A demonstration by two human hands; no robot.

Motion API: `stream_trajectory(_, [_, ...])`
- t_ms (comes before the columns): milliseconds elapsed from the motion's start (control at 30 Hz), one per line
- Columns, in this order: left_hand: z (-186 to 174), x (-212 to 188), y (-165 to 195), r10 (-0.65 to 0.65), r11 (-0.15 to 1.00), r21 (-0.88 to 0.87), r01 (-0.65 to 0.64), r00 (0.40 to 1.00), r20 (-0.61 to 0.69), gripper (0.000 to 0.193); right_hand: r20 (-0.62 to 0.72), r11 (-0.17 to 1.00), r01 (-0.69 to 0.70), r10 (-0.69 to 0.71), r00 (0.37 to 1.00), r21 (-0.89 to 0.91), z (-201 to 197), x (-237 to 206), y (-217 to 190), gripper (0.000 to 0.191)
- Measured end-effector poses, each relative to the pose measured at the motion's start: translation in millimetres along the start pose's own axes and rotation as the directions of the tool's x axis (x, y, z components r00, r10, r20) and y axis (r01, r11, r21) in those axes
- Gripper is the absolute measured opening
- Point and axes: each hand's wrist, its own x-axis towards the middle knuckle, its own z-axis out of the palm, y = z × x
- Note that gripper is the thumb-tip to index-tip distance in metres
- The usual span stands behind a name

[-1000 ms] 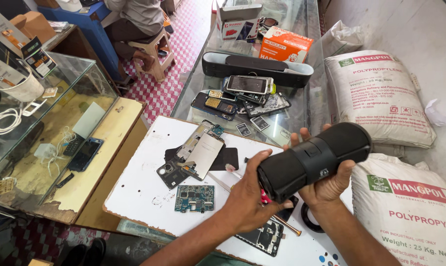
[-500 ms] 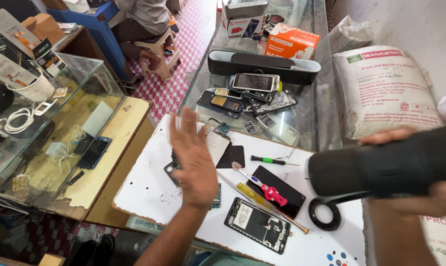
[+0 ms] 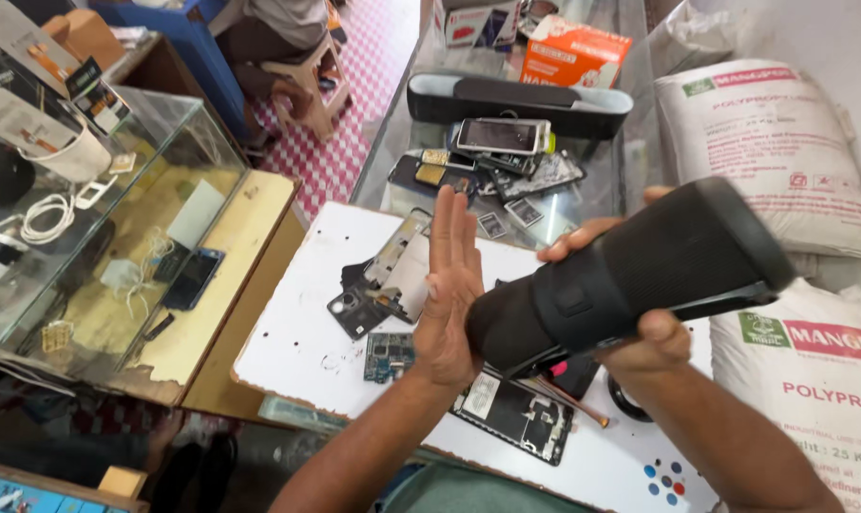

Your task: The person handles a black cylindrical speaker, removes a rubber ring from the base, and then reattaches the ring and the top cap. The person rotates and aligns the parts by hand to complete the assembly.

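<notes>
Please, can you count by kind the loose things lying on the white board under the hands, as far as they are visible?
Phone frames: 1
Green circuit boards: 1
Opened phone backs: 1
Thin tools: 1
Total: 4
More may be hidden under the speaker that the right hand holds and the left hand presses.

The big black fabric-covered cylindrical speaker (image 3: 630,275) blocks the middle of the white surface (image 3: 297,323), so the tools under it mostly vanish. A seated person (image 3: 278,28) beyond it is cropped at the top edge.
</notes>
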Motion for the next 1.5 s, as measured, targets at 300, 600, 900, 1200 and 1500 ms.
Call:
stream_trajectory(300, [-15,-10,-8,-0.221,0.975,0.005,0.221,0.975,-0.013,0.051,-0.150,0.968,0.023,0.015,0.989,0.251,-76,18,-9,0.075])
stream_trajectory(600, [-1,-14,-13,-0.500,0.865,0.049,0.500,0.845,0.190,0.030,-0.227,0.930,0.037,0.050,0.973,0.365,-102,-1,-35,0.085])
stream_trajectory(900, [13,-13,11,-0.805,0.592,0.392,0.704,0.494,0.329,0.042,-0.488,0.966,0.071,0.061,0.871,0.247,-145,-2,-67,0.081])
stream_trajectory(1200, [13,-15,-2,-0.836,0.549,0.443,0.708,0.473,0.279,0.044,-0.554,0.954,0.118,0.058,0.830,0.276,-157,-23,-81,0.082])
stream_trajectory(1500, [42,4,-10,-0.475,0.788,0.573,0.223,0.813,0.336,0.082,-0.656,0.939,0.144,0.103,0.747,0.312,-148,-42,-74,0.073])
